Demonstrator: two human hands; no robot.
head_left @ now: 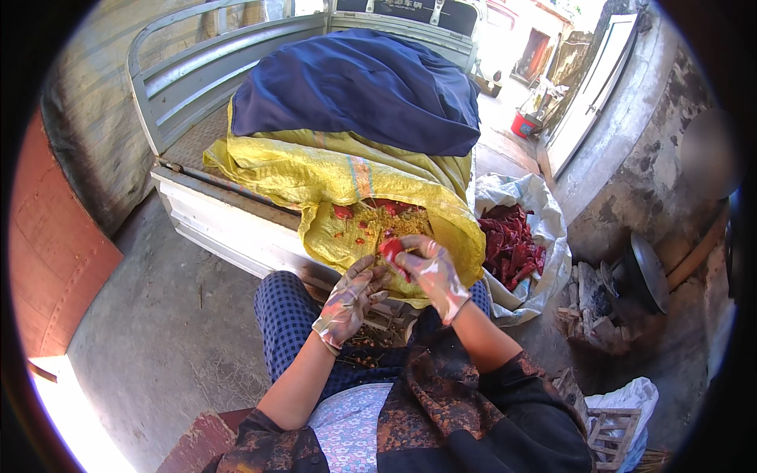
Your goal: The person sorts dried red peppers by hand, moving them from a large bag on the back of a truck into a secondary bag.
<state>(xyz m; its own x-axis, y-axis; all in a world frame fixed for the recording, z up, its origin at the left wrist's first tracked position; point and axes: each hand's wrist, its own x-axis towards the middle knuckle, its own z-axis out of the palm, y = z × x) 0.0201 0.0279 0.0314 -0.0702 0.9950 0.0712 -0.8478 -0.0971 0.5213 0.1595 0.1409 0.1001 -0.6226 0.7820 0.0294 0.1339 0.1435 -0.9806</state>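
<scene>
My right hand [435,277], in a patterned glove, has its fingers closed on a dried red chili pepper [389,249]. Just left of it is my left hand [345,304], gloved alike, with its fingers apart and nothing visible in them. Both hands are over the open mouth of a yellow woven sack [315,229]. Loose yellow seeds [402,219] and a few red chili pieces [343,212] lie on the sack's inner side. To the right, a white woven sack [552,268] holds a heap of dried red chilies [509,243].
The yellow sack rests on a white truck bed [213,217], partly under a dark blue cloth [355,91]. A dark round pan [646,272] leans by the right wall, and a red bucket [522,124] stands farther back. A rust-coloured metal panel [55,252] stands at left.
</scene>
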